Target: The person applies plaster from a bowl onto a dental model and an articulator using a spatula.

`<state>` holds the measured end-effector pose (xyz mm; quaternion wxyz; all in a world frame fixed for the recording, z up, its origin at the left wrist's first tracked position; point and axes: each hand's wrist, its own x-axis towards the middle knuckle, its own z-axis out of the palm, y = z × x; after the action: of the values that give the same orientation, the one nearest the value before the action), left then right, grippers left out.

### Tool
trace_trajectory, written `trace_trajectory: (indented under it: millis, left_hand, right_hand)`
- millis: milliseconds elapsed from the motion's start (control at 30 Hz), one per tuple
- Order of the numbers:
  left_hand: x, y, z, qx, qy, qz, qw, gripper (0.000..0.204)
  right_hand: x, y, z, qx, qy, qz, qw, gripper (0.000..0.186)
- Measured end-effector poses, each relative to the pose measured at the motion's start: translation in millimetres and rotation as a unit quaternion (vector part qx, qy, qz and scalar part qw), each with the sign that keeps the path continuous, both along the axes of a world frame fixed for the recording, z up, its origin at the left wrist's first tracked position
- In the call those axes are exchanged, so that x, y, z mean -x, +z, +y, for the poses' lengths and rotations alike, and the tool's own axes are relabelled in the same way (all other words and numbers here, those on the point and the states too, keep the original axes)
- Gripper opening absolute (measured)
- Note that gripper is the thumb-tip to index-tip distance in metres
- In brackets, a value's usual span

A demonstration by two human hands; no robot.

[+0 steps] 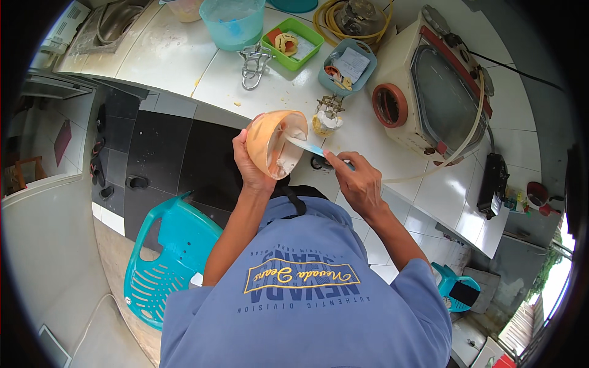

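My left hand [250, 164] is wrapped round an orange mixing bowl [264, 136], tilted so its mouth faces right. White paste [286, 164] clings to the bowl's inside. In my right hand [359, 184] is a spatula [311, 147] with a light blue handle; its tip is inside the bowl, against a lump of the paste. Just beyond the bowl, on the white tiled counter, stands a metal dental articulator [331, 105] with white and yellowish plaster [326, 122] on it. Farther left on the counter is a second, bare metal articulator [253, 64].
A green tray [311, 38] and a grey-blue basket [362, 78] hold dental models and papers. Behind them are a light blue tub [232, 27] and a coiled yellow hose [325, 18]. A boxy machine [392, 64] fills the right side. A turquoise chair [175, 230] stands at my left.
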<state>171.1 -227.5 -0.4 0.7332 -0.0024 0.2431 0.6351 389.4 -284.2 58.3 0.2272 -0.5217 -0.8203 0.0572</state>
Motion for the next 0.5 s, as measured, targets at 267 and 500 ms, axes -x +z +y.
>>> trace_trajectory:
  millis: [267, 500]
  left_hand:
    - [-1, -46, -8, 0.089, 0.004, 0.005, 0.996, 0.048]
    - [12, -45, -17, 0.075, -0.007, 0.001, 0.997, 0.049]
  right_hand:
    - [-28, -65, -23, 0.021, -0.105, 0.108, 0.988, 0.052]
    - [-31, -90, -12, 0.028, -0.115, 0.107, 0.987, 0.045]
